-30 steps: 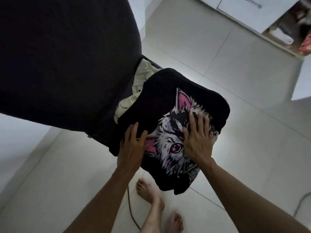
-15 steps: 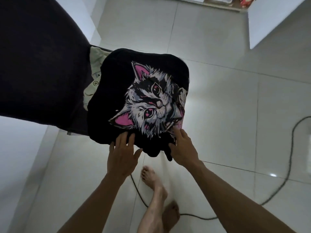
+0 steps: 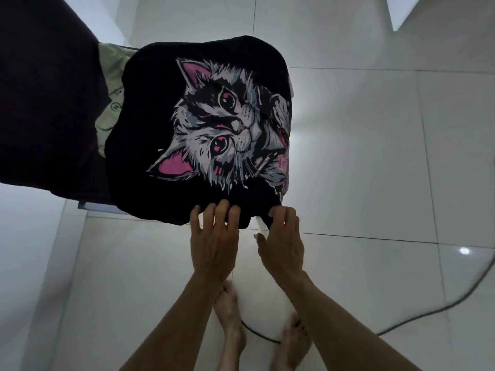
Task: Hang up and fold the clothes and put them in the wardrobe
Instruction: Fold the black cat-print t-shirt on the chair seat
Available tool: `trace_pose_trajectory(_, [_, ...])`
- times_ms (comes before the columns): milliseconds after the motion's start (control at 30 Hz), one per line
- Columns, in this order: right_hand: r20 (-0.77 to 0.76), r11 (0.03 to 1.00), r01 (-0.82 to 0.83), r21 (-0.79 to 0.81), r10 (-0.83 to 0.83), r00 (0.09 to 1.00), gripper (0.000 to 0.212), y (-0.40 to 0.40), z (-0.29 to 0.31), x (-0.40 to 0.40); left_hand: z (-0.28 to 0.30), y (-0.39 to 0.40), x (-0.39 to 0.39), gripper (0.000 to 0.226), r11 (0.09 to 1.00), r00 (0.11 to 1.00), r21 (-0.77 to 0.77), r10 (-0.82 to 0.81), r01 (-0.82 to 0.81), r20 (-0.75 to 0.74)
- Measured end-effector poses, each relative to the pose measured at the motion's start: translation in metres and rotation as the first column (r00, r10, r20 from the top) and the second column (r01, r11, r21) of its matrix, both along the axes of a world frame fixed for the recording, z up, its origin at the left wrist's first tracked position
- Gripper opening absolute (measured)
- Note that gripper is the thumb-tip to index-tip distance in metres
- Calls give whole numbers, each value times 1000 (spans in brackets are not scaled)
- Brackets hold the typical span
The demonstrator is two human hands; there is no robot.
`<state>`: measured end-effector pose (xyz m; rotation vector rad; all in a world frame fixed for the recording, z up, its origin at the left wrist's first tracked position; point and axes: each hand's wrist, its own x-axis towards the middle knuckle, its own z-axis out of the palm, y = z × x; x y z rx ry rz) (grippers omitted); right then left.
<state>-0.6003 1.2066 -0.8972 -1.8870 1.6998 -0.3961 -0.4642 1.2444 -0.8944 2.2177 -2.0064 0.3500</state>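
Both hands work the near hem of the folded black cat-print T-shirt [image 3: 203, 124], lying on a pile at scene left, the left hand [image 3: 215, 246] resting straight fingers on it, the right hand [image 3: 282, 243] in a curled grip on its edge, likely to square the fold.

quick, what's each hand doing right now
Left hand: open, straight fingers touching the near edge of the black cat shirt.
Right hand: fingers curled, gripping the same edge.
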Motion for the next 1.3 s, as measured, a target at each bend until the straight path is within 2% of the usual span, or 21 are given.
trace_pose_trajectory(133, [7, 989, 25, -147, -24, 1000, 72, 2, -20, 9, -18, -5, -3, 14, 991, 1000, -129, 27, -27, -2])
trace_pose_trajectory(200, [38, 984, 21, -179, -14, 999, 65, 6, -21, 9, -16, -2, -3, 6, 987, 998, -153, 47, -53, -42])
trace_pose_trajectory(333, [101, 979, -10, -205, 31, 994, 55, 14, -9, 10, -4, 8, -1, 10, 988, 992, -151, -2, -17, -123])
trace_pose_trajectory(467, [181, 971, 64, -230, -22, 983, 25, 2, 10, 21, 17, 4, 9, 4, 986, 979, -130, -121, 100, -163])
trace_pose_trajectory(567, [184, 965, 51, -258, -3, 983, 11, -5, 20, 19, 30, -6, 15, 5, 987, 984, -112, -125, 111, -130])
trace_pose_trajectory(633, [161, 959, 21, -282, 26, 987, 20, -7, 28, 12, 37, -12, 21, 14, 996, 994, -82, -53, 45, -97])
trace_pose_trajectory(767, [34, 953, -28, -303, 40, 999, 23, -10, 34, -8, 56, -19, 31, 30, 996, 995, 39, 77, -74, -67])
trace_pose_trajectory(833, [63, 974, 23, -225, -9, 998, 25, -15, 41, -11, 71, -21, 36, 31, 989, 991, 98, 114, -107, -71])
trace_pose_trajectory(933, [49, 990, 131, 59, -134, 990, 16, -22, 55, -10, 97, -24, 45, 29, 965, 979, 197, 191, -174, -68])
trace_pose_trajectory(1000, [36, 959, 183, 215, -195, 980, 15, -29, 63, -11, 112, -28, 50, 29, 936, 969, 273, 242, -222, -44])
trace_pose_trajectory(1100, [125, 888, 286, 361, -350, 928, 16, -43, 79, -10, 134, -40, 60, 22, 906, 958, 330, 286, -265, -17])
trace_pose_trajectory(1200, [173, 811, 399, 428, -506, 845, 20, -61, 90, -7, 152, -53, 76, 16, 870, 942, 379, 334, -314, 13])
trace_pose_trajectory(1300, [180, 818, 430, 382, -522, 834, 22, -84, 103, -2, 166, -75, 92, 12, 848, 947, 436, 321, -302, 31])
